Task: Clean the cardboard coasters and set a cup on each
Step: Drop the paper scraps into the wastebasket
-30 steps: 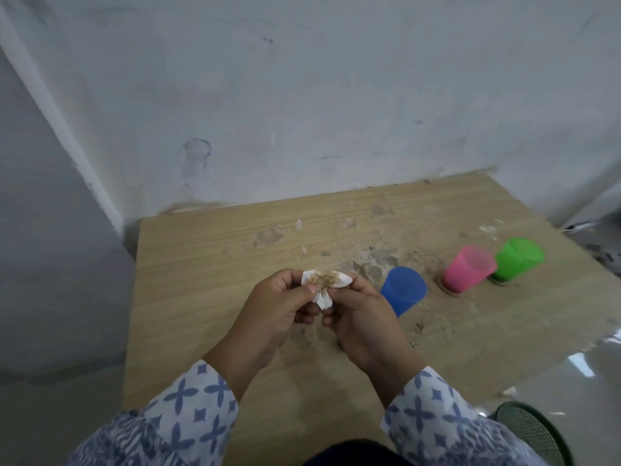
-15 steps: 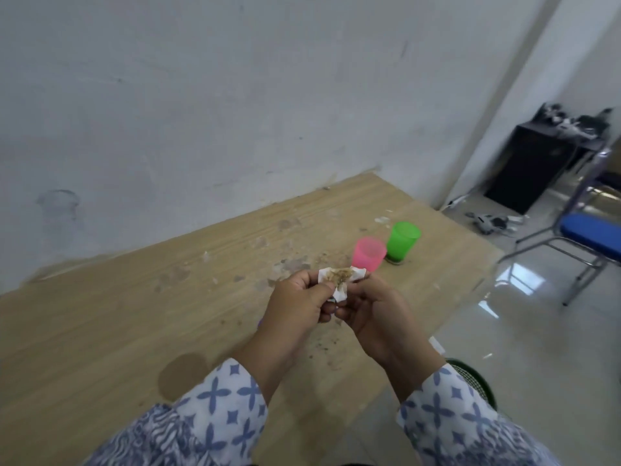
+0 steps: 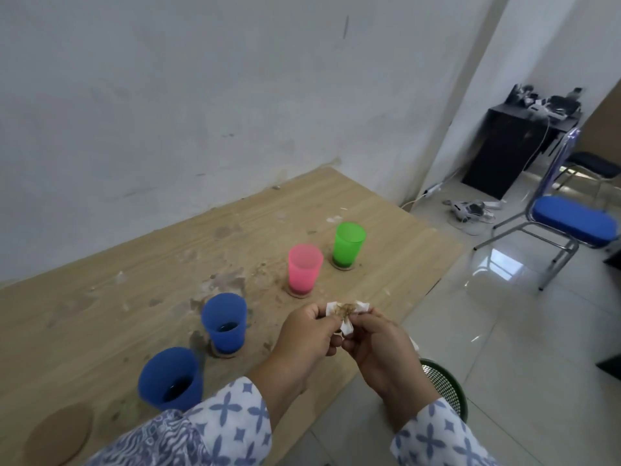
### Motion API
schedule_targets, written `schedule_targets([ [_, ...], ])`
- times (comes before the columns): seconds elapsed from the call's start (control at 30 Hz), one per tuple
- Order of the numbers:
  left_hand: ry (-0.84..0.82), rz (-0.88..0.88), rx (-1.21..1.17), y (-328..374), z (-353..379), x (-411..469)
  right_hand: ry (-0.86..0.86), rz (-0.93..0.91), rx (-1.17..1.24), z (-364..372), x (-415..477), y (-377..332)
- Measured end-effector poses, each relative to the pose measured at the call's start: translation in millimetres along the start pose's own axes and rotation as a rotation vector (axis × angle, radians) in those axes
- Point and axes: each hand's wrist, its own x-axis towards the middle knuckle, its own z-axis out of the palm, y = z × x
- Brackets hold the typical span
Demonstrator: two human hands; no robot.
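Coasters of brown cardboard lie on the wooden surface (image 3: 386, 237). One bare coaster (image 3: 60, 433) sits at the near left, and thin rims show under the green cup (image 3: 348, 245), the pink cup (image 3: 304, 269) and the far blue cup (image 3: 224, 322). All the cups stand upright. Whether the near blue cup (image 3: 169, 378), just beside the bare coaster, stands on one I cannot tell. Brown crumbs and pale stains are scattered around the cups.

Above the surface's near right edge, a white tissue (image 3: 347, 314) carrying brown crumbs is pinched from both sides. The left hand (image 3: 307, 334) and the right hand (image 3: 373, 344) each have their grip clenched on it. Below the hands, a green wire bin (image 3: 443, 388) stands on the tiled floor. A blue chair (image 3: 571, 223) and a black cabinet (image 3: 514, 149) are farther right.
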Motion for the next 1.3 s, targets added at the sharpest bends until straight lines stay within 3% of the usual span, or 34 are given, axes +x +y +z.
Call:
schedule_targets([
  [0.4, -0.136, -0.254, 0.225, -56, 156, 125, 0.324, 0.092, 0.177, -166, 83, -21],
  [0.73, -0.319, -0.484, 0.49, -162, 275, 205, 0.684, 0.155, 0.389, -306, 130, 16],
  [1.0, -0.334, -0.621, 0.553, -248, 321, 259, 0.854, 0.273, 0.328, -387, 177, 63],
  [1.3, -0.36, -0.698, 0.593, -303, 352, 301, 0.961, 0.335, 0.453, -445, 227, 110],
])
